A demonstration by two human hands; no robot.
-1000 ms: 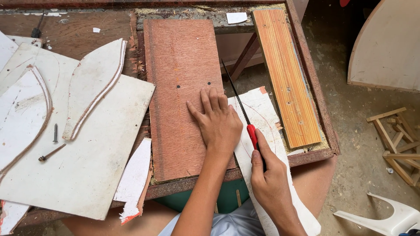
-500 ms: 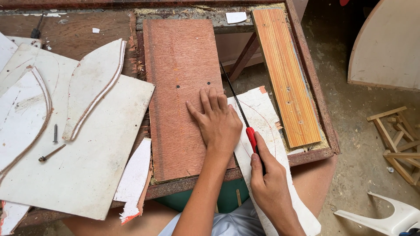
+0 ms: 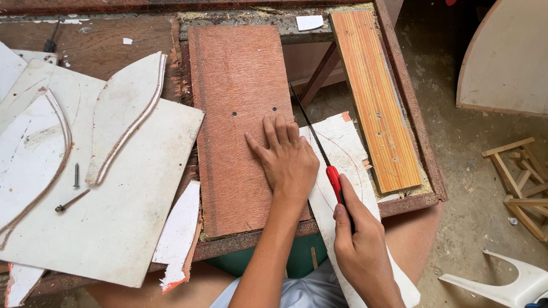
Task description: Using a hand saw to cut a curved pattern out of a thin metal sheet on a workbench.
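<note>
Right hand (image 3: pixel 361 242) wrapped tight around the red handle of a narrow handsaw (image 3: pixel 321 158), forefinger laid along the grip; blade runs away from the hand, up and to its left, along the edge of a white board offcut (image 3: pixel 349 149); left hand (image 3: pixel 287 157) lies flat with fingers spread, palm down, partly on the reddish plywood panel (image 3: pixel 240 85) and partly over the near edge of the white offcut, pinning it; the two hands sit just beside each other, saw between them. A curved pencil line shows on the white offcut just beyond and to the right of the right hand; judged from this, the cut along the curve is at an early to middle stage, with most of the marked arc uncut, though the kerf itself is hidden by blade and hand, so depth cannot be told. Beyond the right hand, an orange striped plank (image 3: pixel 374 97) lies across the frame. Well to the left of the left hand: large white sheets with curved cut-outs (image 3: pixel 108 217), a nail (image 3: pixel 76 174) and a screw (image 3: pixel 72 201) resting on them. The worktop (image 3: pixel 408 108) is a worn, rust-coloured frame with sawdust in its corners; the floor (image 3: pixel 456 171) is dusty concrete, carrying a small wooden lattice frame (image 3: pixel 522 182) and a white plastic chair part (image 3: pixel 502 282).
</note>
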